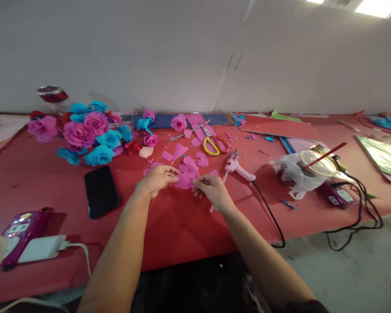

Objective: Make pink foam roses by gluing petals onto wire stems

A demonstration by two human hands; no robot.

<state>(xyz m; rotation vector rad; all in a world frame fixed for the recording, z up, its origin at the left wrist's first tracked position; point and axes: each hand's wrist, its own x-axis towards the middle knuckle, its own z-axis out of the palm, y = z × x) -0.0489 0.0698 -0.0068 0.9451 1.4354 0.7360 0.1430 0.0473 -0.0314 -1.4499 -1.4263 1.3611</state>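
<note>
My left hand [158, 179] pinches the left edge of a pink paper petal [184, 180]. On the petal's right edge, the fingertips of my right hand [212, 190] are closed. A thin pale wire seems to rise from my left fingers toward a cone-like pink paper piece [180, 150]; whether they are joined I cannot tell. Loose pink paper cutouts [189, 163] lie just beyond both hands. To the right rests a pale pink hot glue gun [239, 168] with a black cord. Scissors with yellow and orange handles [211, 147] lie farther back.
Pink and blue paper roses [80, 129] stand at the back left, behind a black phone [101, 192]. A purple power strip [29, 226] holds a white charger [42, 248]. On the right sit a bagged cup [317, 163] and another purple power strip [337, 194] with black cords.
</note>
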